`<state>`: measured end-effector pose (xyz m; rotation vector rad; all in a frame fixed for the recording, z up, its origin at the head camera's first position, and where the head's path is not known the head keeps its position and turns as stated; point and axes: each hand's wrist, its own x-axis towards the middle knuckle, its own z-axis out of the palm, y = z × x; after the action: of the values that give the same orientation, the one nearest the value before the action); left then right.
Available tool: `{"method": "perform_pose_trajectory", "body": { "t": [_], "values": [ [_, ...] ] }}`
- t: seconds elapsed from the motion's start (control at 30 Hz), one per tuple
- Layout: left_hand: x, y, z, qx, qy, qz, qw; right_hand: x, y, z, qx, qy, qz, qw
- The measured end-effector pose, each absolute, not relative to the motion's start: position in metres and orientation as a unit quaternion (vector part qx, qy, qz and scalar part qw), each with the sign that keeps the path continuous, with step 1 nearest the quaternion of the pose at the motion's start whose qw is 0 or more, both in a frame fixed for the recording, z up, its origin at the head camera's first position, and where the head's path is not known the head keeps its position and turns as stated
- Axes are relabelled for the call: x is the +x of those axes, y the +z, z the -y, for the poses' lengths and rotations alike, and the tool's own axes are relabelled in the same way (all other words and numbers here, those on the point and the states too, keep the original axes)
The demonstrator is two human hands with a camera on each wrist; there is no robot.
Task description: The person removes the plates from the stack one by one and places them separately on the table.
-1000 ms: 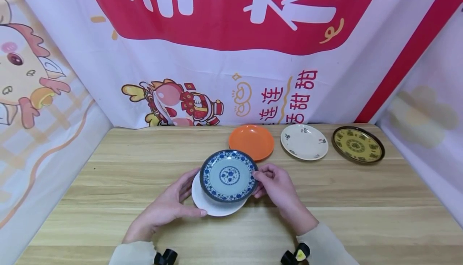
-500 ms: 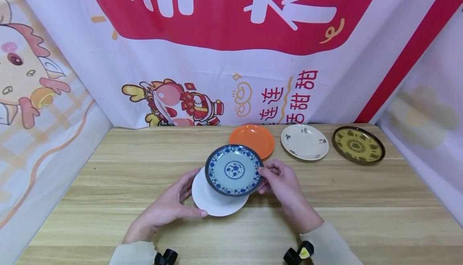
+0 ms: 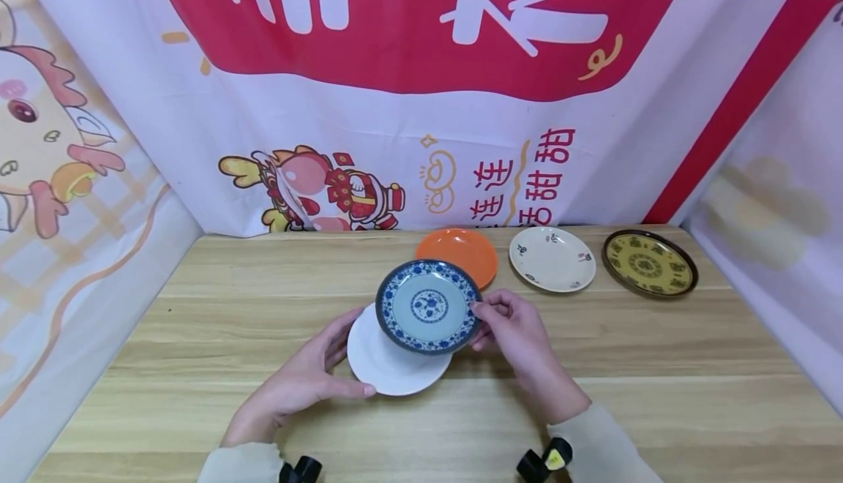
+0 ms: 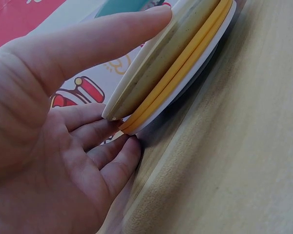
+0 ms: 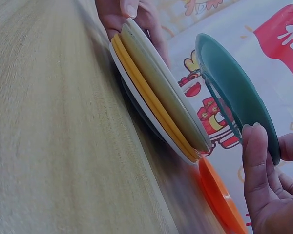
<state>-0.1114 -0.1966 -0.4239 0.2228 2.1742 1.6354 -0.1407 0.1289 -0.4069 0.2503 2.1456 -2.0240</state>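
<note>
A blue-and-white patterned plate (image 3: pixel 428 307) with a dark rim is held in the air by my right hand (image 3: pixel 516 329), which pinches its right edge between thumb and fingers. The right wrist view shows this plate's green underside (image 5: pixel 239 87) apart from the stack beneath. That stack has a white plate (image 3: pixel 388 373) on top, partly covered by the blue plate in the head view. Yellow plates (image 5: pixel 146 97) show lower in the stack. My left hand (image 3: pixel 303 373) holds the stack's left side, thumb (image 4: pixel 136 27) at the top rim and fingers (image 4: pixel 112 153) against the edge.
Behind the stack, an orange plate (image 3: pixel 461 245) lies on the wooden table (image 3: pixel 230 307), partly overlapped by the blue plate. To its right are a white plate with small flower prints (image 3: pixel 552 260) and a dark-rimmed olive plate (image 3: pixel 648 263). A printed cloth (image 3: pixel 369 124) hangs behind.
My right hand has moved the blue plate rightward and away from me, so more of the white plate shows. My left hand has stayed at the stack.
</note>
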Motion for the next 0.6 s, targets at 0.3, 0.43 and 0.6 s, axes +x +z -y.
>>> {"method": "perform_pose_trajectory", "body": {
  "t": [0.3,0.43,0.6],
  "values": [
    [-0.111,-0.425,0.196,0.084,0.589,-0.777,0.206,-0.143,-0.406,-0.135,0.095,-0.672,-0.729,0.084],
    [-0.111,-0.425,0.194,0.086,0.588,-0.777,0.207,-0.143,-0.403,-0.138,0.102,-0.673,-0.729,0.073],
    [-0.11,-0.423,0.195,0.082,0.592,-0.775,0.205,-0.142,-0.398,-0.145,0.096,-0.676,-0.727,0.071]
  ]
}}
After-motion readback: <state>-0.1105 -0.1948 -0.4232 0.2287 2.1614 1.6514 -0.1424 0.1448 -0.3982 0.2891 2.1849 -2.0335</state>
